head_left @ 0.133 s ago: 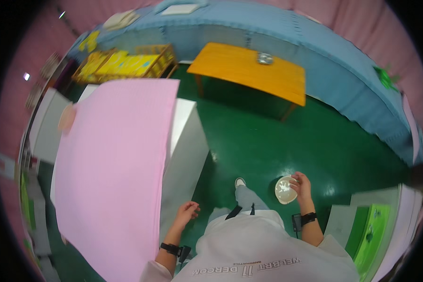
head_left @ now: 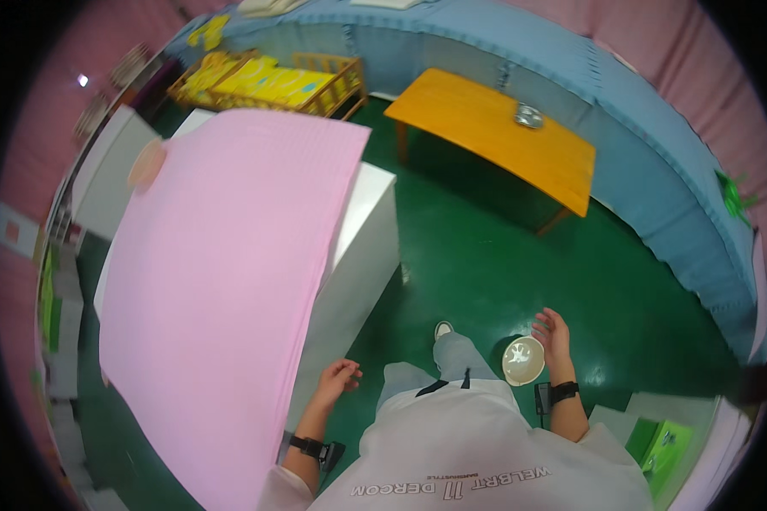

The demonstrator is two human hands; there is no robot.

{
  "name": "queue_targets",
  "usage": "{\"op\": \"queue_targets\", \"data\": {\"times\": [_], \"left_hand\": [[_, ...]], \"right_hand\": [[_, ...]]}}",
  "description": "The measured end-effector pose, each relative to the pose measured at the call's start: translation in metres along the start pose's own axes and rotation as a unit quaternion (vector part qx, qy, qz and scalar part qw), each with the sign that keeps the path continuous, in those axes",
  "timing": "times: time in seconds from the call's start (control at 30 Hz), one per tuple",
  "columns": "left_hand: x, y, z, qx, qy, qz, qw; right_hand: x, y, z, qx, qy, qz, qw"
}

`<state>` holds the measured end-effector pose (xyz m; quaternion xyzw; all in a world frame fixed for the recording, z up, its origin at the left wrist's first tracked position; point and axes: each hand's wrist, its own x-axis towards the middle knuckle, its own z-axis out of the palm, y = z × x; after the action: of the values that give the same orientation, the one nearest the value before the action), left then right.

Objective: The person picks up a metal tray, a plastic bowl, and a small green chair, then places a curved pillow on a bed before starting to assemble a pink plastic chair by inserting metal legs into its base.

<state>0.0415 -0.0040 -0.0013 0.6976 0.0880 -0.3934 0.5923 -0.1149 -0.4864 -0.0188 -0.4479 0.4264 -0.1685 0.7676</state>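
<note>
Your right hand hangs released, bowl at its nine o'clock (touching, perhaps), while your left hand curls loosely, holding nothing, beside the pink sheet.

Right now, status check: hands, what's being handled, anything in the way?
Left hand empty, fingers curled, beside the pink sheet. Right hand open, next to a pale bowl; grip unclear. White cabinet close ahead, green floor around it.

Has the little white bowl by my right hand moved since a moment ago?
No. The white bowl sits where it did, beside the right hand, at the same spot relative to the orange table.
</note>
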Motion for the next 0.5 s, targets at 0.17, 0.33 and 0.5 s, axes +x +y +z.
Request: {"op": "queue_targets", "data": {"times": [0.17, 0.33, 0.5], "left_hand": [[-0.065, -0.039, -0.007, -0.05, 0.023, -0.007, 0.998], [-0.109, -0.078, -0.026, -0.074, 0.001, 0.054, 0.996], [-0.148, -0.088, -0.029, -0.074, 0.036, 0.067, 0.994]], "right_hand": [[-0.03, -0.005, 0.06, -0.092, -0.085, 0.018, 0.992], [-0.081, 0.037, 0.086, -0.068, -0.118, 0.013, 0.991], [-0.157, 0.077, 0.09, -0.058, -0.116, 0.049, 0.99]]}}
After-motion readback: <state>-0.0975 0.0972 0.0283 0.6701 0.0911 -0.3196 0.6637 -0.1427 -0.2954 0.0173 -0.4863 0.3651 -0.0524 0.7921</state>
